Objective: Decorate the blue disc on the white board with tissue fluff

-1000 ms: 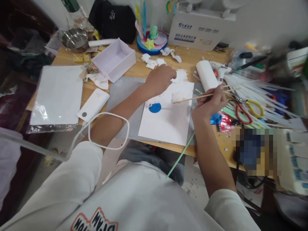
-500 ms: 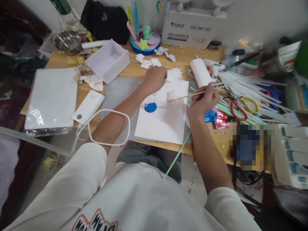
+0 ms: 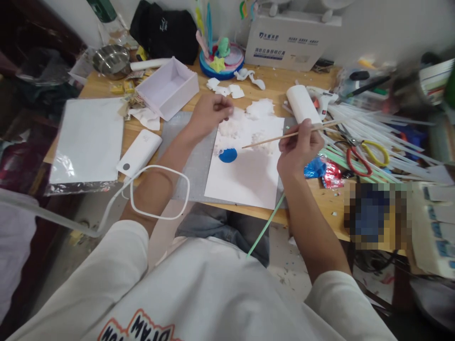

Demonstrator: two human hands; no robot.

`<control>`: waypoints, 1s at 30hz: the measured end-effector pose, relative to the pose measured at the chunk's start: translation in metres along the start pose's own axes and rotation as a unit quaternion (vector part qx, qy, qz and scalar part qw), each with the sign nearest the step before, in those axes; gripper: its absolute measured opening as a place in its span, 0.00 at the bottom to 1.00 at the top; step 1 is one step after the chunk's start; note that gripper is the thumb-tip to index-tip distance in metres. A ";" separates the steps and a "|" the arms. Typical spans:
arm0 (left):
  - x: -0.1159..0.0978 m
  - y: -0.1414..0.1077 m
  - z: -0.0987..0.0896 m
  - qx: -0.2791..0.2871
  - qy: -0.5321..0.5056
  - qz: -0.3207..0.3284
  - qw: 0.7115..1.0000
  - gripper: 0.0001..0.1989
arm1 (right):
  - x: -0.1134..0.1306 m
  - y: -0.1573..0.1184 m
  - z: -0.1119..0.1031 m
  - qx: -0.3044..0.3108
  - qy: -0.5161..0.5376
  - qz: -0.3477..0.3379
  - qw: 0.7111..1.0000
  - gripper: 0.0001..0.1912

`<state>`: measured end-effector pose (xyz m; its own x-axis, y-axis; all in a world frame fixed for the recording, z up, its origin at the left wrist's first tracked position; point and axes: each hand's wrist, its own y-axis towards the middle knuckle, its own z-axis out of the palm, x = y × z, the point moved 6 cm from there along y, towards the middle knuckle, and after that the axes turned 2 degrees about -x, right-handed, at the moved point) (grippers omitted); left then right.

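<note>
My right hand (image 3: 301,142) grips a thin wooden skewer (image 3: 263,141) in a pinch. The skewer's tip points left, over a white sheet of paper (image 3: 241,182), just right of a flat blue disc (image 3: 227,155). Above and beside the disc lie pale, fluffy tufts (image 3: 231,130) on the sheet. My left hand (image 3: 213,113) is over the sheet's upper left corner, its thumb and fingertips brought together; whatever is between them is too small to make out. Torn white tissue (image 3: 260,108) rests at the sheet's top edge.
A grey cutting mat (image 3: 188,175) lies under the sheet. Around it are a white roll (image 3: 302,104), scissors (image 3: 359,158), white strips (image 3: 394,137), a lilac box (image 3: 167,90) and a power bank (image 3: 139,152) with a white cable. A green stick (image 3: 266,225) overhangs the table's front edge.
My left hand has moved left and a little down, uncovering the tufts on the sheet. The skewer's tip has shifted left, toward the blue disc. The camera view has shifted slightly.
</note>
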<state>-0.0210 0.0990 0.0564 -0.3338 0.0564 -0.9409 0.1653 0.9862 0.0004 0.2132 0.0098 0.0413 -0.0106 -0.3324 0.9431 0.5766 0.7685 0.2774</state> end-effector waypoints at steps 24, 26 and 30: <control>0.049 -0.105 -0.014 0.080 0.091 0.006 0.993 0.06 | -0.010 -0.045 0.035 0.165 -0.034 0.019 0.985 0.28; 0.050 -0.099 -0.014 0.065 0.110 0.015 0.992 0.06 | -0.010 -0.044 0.035 0.166 -0.039 0.019 0.985 0.28; 0.054 -0.089 -0.011 0.043 0.130 0.011 0.991 0.06 | -0.009 -0.044 0.037 0.171 -0.043 0.019 0.984 0.28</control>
<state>-0.0643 0.0156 0.0097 -0.5549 0.1269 -0.8222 0.2497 0.9681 -0.0191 0.1580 -0.0012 0.0278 -0.0717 -0.2648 0.9616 0.2684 0.9234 0.2743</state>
